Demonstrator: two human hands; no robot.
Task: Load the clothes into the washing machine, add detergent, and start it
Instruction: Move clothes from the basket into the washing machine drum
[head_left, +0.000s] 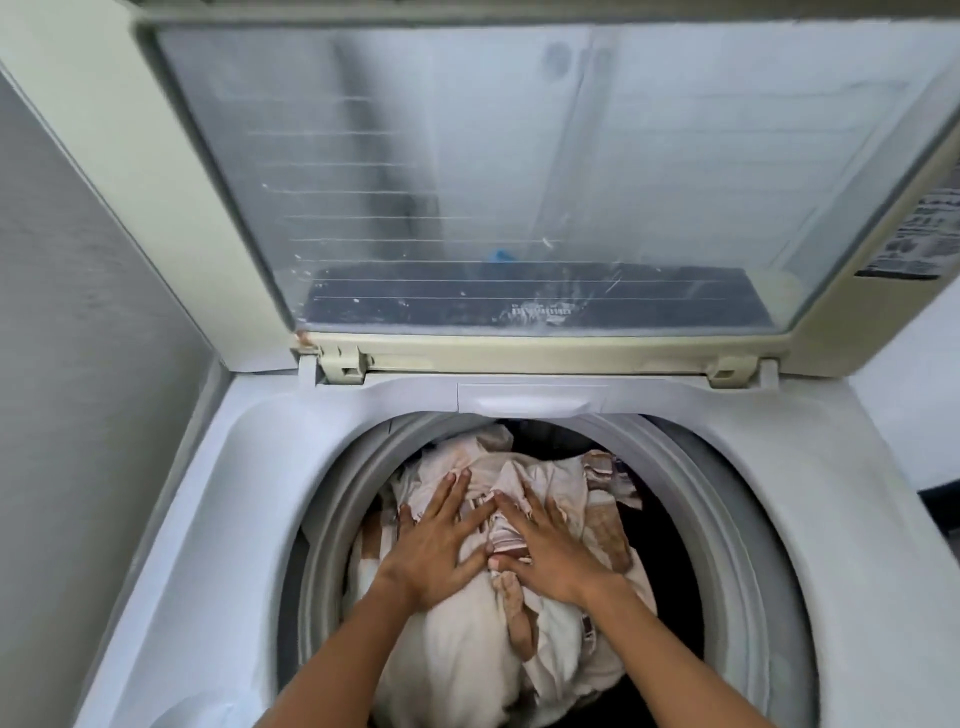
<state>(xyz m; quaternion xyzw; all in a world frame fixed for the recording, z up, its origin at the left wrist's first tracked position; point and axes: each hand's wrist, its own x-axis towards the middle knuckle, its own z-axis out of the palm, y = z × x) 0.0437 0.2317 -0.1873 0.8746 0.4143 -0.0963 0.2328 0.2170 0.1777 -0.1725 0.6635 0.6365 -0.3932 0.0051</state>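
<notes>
A white top-loading washing machine (810, 519) fills the view, with its glass lid (519, 171) raised upright at the back. Inside the grey-rimmed drum (332, 519) lies a heap of pale cream and pink striped clothes (467, 654). My left hand (434, 545) lies flat on the heap with fingers spread, palm down. My right hand (540, 545) lies flat beside it, fingers spread too, thumbs nearly touching. Neither hand grips any cloth. Dark fabric shows at the drum's back and right side.
A grey wall (78, 364) stands close on the left of the machine. A closed white drawer panel (530, 400) sits in the machine's top just behind the drum. A label (919, 239) is stuck on the lid's right frame.
</notes>
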